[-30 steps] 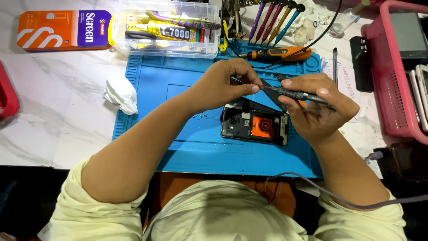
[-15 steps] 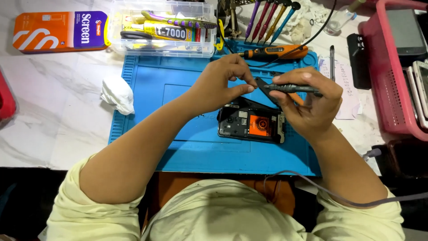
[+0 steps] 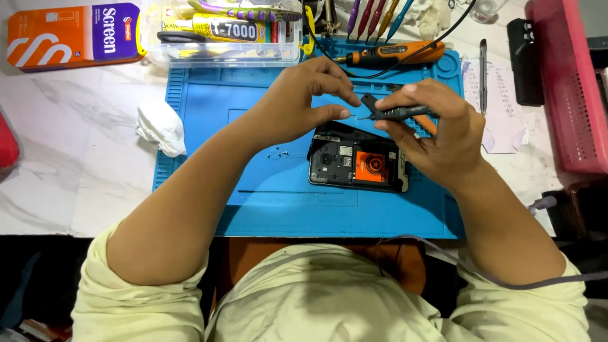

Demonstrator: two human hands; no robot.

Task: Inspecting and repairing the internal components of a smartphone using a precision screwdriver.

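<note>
A dark precision screwdriver [image 3: 399,113] was held above an opened phone [image 3: 356,162] on a blue work mat [image 3: 209,126].

The screwdriver was gripped in the right hand [image 3: 437,136], fingers curled closed round its handle, with the tip pointed towards the left hand [image 3: 304,101], just above the phone's upper edge. The left hand's thumb and fingertips were pinched narrowly together at that tip; whether anything was held between them could not be told. The phone was laid flat near the mat's middle, back cover off, an orange patch showing inside. A crumpled white tissue [image 3: 161,126] was seen at the mat's left edge, an orange electric screwdriver [image 3: 392,54] along its far edge, a clear plastic box [image 3: 221,31] of tools beyond its far left corner, and a pink basket [image 3: 570,88] well off its right side.
</note>
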